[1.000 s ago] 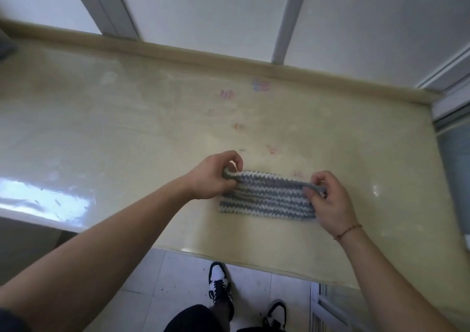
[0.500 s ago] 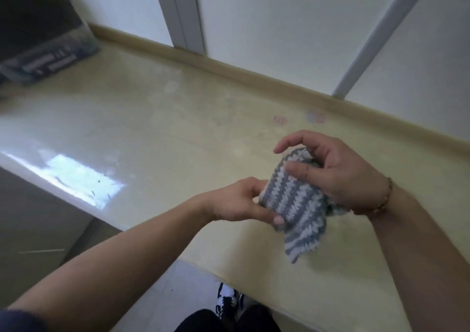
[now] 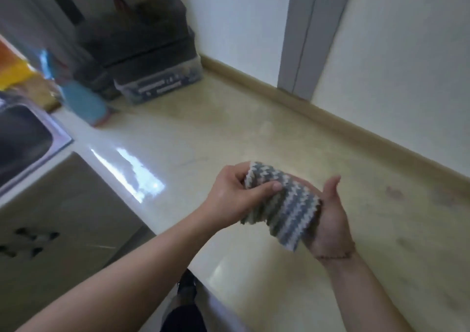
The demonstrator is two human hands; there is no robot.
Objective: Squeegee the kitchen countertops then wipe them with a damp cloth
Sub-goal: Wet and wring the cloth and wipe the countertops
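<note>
A: Cloth position?
B: Striped grey-and-white cloth [image 3: 282,204] is held in the air above the beige countertop [image 3: 229,133], between both hands, not touching the surface.
A: Left hand?
B: Left hand [image 3: 236,194] pinches the cloth's upper end, thumb pressed on top, fingers curled underneath.
A: Right hand?
B: Right hand [image 3: 330,219] is palm-up under the cloth's lower part, fingers fairly straight and spread; cloth rests against the palm. No closed grip visible there.
A: Surroundings?
B: Steel sink [image 3: 23,138] at far left edge. A blue object [image 3: 84,100], blurred, lies near it on the counter. Clear storage box [image 3: 160,82] with dark contents stands in the back corner against the wall. Faint smudges [image 3: 394,192] on the countertop to the right of the hands
</note>
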